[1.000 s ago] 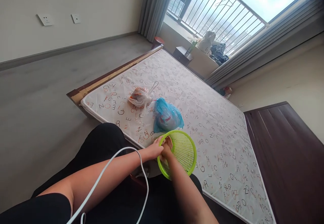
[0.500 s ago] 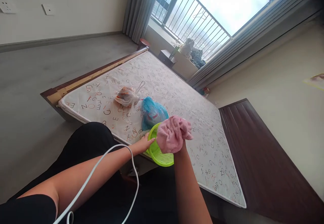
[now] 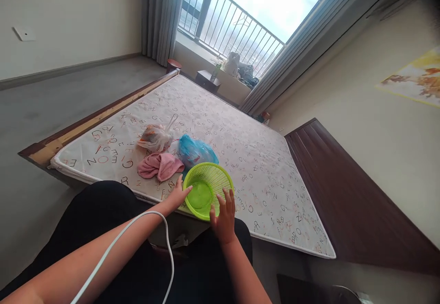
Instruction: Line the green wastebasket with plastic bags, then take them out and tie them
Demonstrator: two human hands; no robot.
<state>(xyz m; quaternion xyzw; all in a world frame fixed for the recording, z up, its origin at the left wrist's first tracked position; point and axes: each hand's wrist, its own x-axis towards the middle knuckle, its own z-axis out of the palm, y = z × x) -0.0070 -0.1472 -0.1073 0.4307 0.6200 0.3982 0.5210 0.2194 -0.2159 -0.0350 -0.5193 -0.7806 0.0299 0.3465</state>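
Surroundings, left to right: a white cable [image 3: 151,212] is looping through the foreground; a whitish translucent bag [image 3: 155,139] is sitting on the lettered mattress [image 3: 261,185]; a pink cloth [image 3: 161,165] is lying crumpled just in front of it; a blue bag [image 3: 196,150] is crowding the far rim of the green basket [image 3: 200,195]. Edges: black-clad knees [image 3: 106,208] are flanking the mattress's near edge, where the basket is resting; the patterned surface is stretching broadly rightward to a dark brown panel [image 3: 343,194]. Containers: the whitish bag is holding something orange-brown; the blue one is bulging; the basket is showing its solid base and mesh wall. Left hand [image 3: 177,195] is gripping its left rim, thumb over the top. Right hand [image 3: 224,219] is holding its fingers spread, grasping nothing, at the right rim; contact there is uncertain.
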